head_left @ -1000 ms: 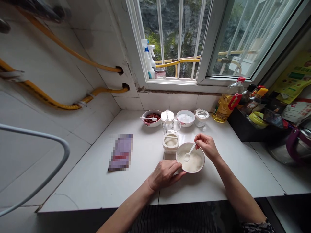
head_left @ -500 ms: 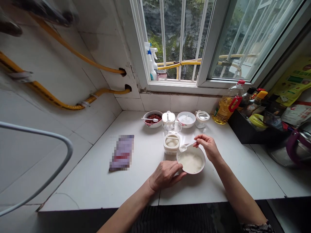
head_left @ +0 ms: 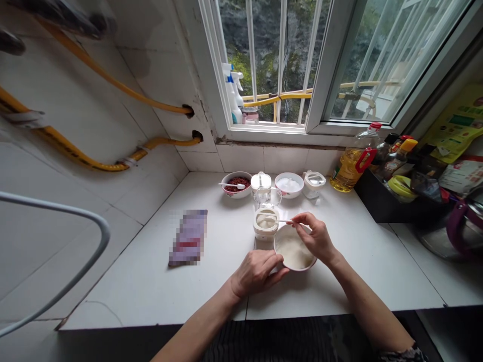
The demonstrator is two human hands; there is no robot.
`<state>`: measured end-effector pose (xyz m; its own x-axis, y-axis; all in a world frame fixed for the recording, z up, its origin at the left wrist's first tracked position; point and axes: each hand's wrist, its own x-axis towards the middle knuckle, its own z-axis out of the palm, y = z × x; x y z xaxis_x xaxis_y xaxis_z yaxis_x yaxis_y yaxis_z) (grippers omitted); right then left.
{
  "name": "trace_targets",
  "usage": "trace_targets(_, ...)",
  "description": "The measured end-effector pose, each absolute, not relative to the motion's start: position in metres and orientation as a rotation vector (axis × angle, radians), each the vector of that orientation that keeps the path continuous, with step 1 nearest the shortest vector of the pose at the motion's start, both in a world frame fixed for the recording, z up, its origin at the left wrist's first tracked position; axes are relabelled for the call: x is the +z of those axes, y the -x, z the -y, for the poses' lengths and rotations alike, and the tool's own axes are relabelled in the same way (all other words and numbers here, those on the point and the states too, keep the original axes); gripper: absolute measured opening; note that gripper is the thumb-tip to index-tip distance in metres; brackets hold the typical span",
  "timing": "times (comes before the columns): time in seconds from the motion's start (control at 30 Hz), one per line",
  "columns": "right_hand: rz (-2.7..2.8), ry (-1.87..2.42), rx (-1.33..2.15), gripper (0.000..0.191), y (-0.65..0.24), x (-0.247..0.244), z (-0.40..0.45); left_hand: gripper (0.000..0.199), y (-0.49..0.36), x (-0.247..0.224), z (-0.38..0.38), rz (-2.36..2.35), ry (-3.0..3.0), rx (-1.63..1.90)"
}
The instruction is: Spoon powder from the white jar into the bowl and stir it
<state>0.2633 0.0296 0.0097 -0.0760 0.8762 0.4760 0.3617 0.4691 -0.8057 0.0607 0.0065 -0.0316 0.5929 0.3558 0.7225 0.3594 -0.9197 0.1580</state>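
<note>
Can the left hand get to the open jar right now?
Probably yes: the open jar sits just beyond the left hand, with nothing standing between them. But that hand is holding the rim of the white bowl, so it might have to let go first.

Daylight enters through the window [head_left: 330, 65] beyond the right hand [head_left: 316, 239]. The countertop [head_left: 222, 231] around its grip is bright, with soft shadows. Nearward of the grip, past the front edge, tones are dark. Coarse pixelation masks a flat item [head_left: 189, 237] to its left. Far right, a metal vessel [head_left: 435, 239] appears dim and stretched.
</note>
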Motion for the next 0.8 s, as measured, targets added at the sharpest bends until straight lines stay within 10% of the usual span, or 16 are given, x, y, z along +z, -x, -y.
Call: trace_targets(0.8,1.983,1.209,0.490,0.017,-0.273,0.020,-0.029,0.015,-0.061,-0.030,-0.006,0.630,2.783,-1.263)
